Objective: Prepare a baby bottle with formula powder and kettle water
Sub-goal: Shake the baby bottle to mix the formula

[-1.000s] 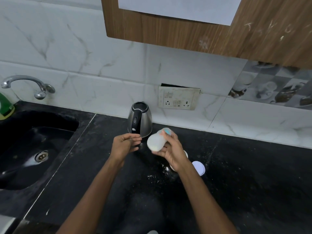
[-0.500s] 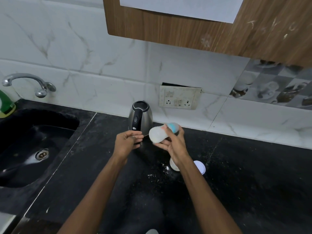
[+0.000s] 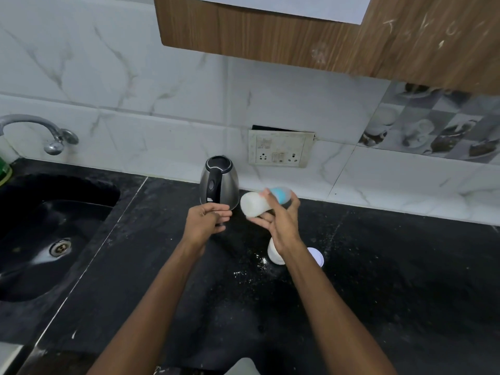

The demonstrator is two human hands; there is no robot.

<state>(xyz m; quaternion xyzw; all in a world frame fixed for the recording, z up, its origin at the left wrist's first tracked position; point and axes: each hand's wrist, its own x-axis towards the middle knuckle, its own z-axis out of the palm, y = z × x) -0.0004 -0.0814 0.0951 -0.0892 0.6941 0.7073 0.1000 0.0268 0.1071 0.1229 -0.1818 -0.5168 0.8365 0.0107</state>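
My right hand [image 3: 281,224] grips a baby bottle [image 3: 257,204] full of white liquid, held above the black counter. The bottle lies almost sideways, its base pointing left and its blue-collared top to the right, blurred. My left hand [image 3: 207,220] hovers just left of the bottle, in front of the steel kettle [image 3: 219,182], fingers curled with nothing visible in them. The kettle stands at the back of the counter by the wall. A white formula tub [image 3: 274,253] sits on the counter, partly hidden by my right wrist, and its white lid [image 3: 316,255] lies beside it.
White powder is spilled on the black counter [image 3: 249,272] in front of the tub. A black sink [image 3: 54,234] with a tap [image 3: 51,136] lies to the left. A wall socket [image 3: 280,152] sits behind the kettle, and a wooden cabinet [image 3: 324,31] hangs overhead.
The bottle in my right hand has swung up and tipped, its blue top now pointing right and its base left. My left hand stayed in front of the kettle.
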